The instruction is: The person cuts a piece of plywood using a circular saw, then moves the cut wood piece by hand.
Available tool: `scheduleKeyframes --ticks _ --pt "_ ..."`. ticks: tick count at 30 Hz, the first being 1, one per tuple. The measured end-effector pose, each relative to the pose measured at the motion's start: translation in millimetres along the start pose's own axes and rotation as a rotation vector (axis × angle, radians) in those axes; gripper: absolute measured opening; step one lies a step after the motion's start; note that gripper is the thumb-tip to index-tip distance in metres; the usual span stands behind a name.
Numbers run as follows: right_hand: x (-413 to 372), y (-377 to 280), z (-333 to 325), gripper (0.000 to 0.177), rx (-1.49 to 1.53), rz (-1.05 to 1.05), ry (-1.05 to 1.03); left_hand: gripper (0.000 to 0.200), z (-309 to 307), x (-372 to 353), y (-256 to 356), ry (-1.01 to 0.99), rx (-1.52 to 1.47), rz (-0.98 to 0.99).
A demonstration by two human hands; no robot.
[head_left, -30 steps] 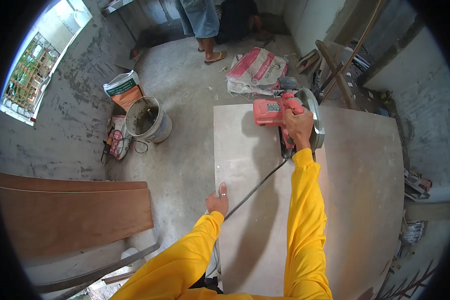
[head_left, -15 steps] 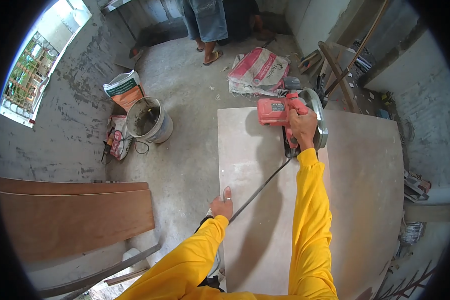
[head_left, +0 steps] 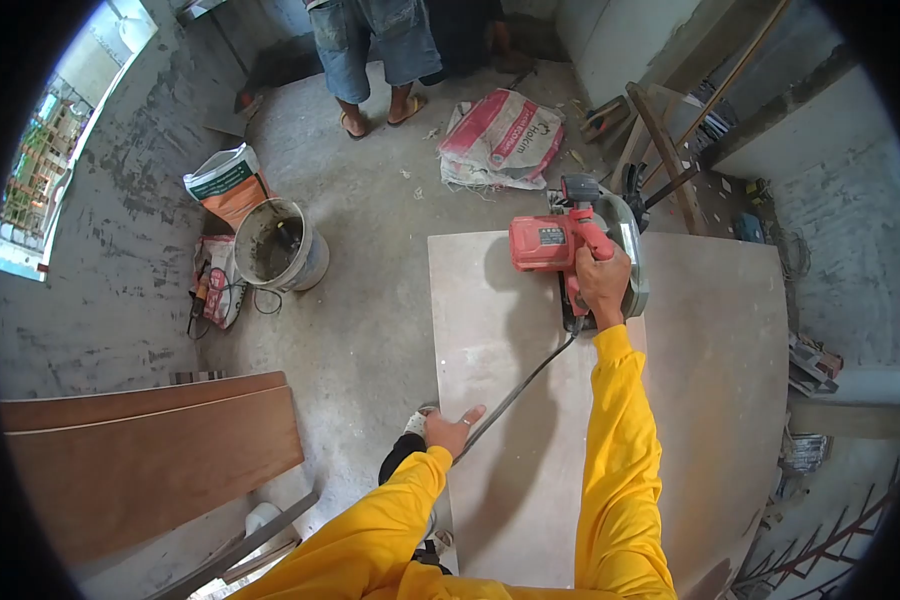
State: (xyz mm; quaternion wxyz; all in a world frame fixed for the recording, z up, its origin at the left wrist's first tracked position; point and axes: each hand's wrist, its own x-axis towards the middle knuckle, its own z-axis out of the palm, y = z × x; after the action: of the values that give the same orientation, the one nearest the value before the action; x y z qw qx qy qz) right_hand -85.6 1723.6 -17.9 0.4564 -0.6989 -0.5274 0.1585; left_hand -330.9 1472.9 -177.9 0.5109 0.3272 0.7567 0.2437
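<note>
My right hand (head_left: 602, 280) is wrapped round the rear handle of a red circular saw (head_left: 545, 245). The saw rests at the far edge of a pale plywood sheet (head_left: 510, 330), its grey blade guard (head_left: 628, 240) on the right side. Beside the guard a seam shows in the sheet, mostly covered by my right arm. On the sheet's near left edge lies my left hand (head_left: 450, 430), thumb on top pointing right and the other fingers largely hidden over the edge. The saw's black power cord (head_left: 515, 395) runs down the sheet and passes by that hand.
A mortar-stained bucket (head_left: 280, 245) and an orange-and-green sack (head_left: 232, 185) stand left. Beyond the sheet lies a red-and-white cement sack (head_left: 502, 140). A person in denim shorts (head_left: 375, 40) stands at the back. Brown boards (head_left: 150, 460) lean at lower left; timber pieces (head_left: 670, 160) stand right.
My left thumb has swung from pointing forward to pointing right. The view has shifted slightly; the saw has hardly moved on the sheet. The person at the back has turned, feet now apart.
</note>
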Motion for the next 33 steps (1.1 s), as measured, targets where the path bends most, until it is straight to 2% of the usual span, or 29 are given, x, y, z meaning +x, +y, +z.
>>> scheduleKeyframes --ticks 4,6,9,14,21,27,28,31,33 --pt "-3.6 -5.1 0.5 0.024 0.026 0.026 0.001 0.076 -7.0 1.2 5.4 -0.021 0.041 0.051" --pt "-5.7 -5.9 0.9 0.024 0.021 0.020 -0.003 0.079 -18.8 -2.5 24.7 -0.137 0.114 -0.061" --pt "-3.8 -6.8 1.1 0.023 -0.010 0.046 -0.001 0.083 -19.9 1.7 28.6 -0.192 0.104 -0.109" --pt "-8.0 -7.8 2.8 0.022 -0.052 0.048 -0.013 0.088 -14.3 6.9 12.3 -0.162 0.212 -0.118" --pt "-6.9 -19.8 4.2 0.023 -0.050 0.089 -0.025 0.096 -17.9 -1.5 33.5 -0.182 0.276 -0.224" --pt "-17.0 -53.7 -17.7 0.024 -0.091 0.128 -0.030 0.091 -18.2 2.3 26.1 -0.178 0.217 -0.194" --pt "-20.7 -58.7 -23.1 0.024 -0.078 0.117 -0.029 0.084 -13.9 6.8 15.5 -0.175 0.105 -0.150" --pt "-40.7 -86.8 -47.7 0.022 -0.058 0.096 -0.002 0.078 -29.0 -9.3 63.8 -0.174 0.152 -0.142" --pt "-68.0 -100.8 -75.3 0.021 -0.055 0.103 0.024 0.077 -25.5 -7.2 58.4 -0.177 0.163 -0.143"
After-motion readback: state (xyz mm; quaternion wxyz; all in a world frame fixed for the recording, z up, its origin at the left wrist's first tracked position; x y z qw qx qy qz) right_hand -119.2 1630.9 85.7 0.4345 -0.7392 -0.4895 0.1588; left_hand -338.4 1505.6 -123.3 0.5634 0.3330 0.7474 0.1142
